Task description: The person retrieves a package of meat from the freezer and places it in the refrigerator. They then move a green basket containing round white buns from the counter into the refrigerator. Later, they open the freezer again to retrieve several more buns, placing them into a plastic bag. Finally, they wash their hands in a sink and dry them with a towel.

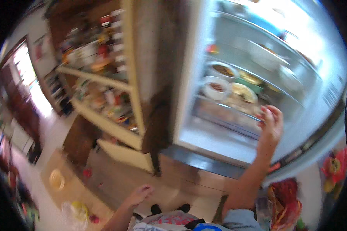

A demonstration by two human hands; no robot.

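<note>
An open refrigerator stands lit before me. My right hand reaches in front of its lower part with the fingers curled. It is nearest the right end of a clear drawer; blur hides whether it touches the drawer or holds anything. White bowls of food and a yellowish round item sit on the shelf just above the drawer, along with a green container. Low over the floor, my left hand hangs away from the refrigerator, loosely bent, with nothing visible in it.
Left of the refrigerator, a cabinet with cream-coloured framing holds cluttered goods. A wooden surface at lower left bears a yellowish dish. The refrigerator door curves along my right, near a red bag.
</note>
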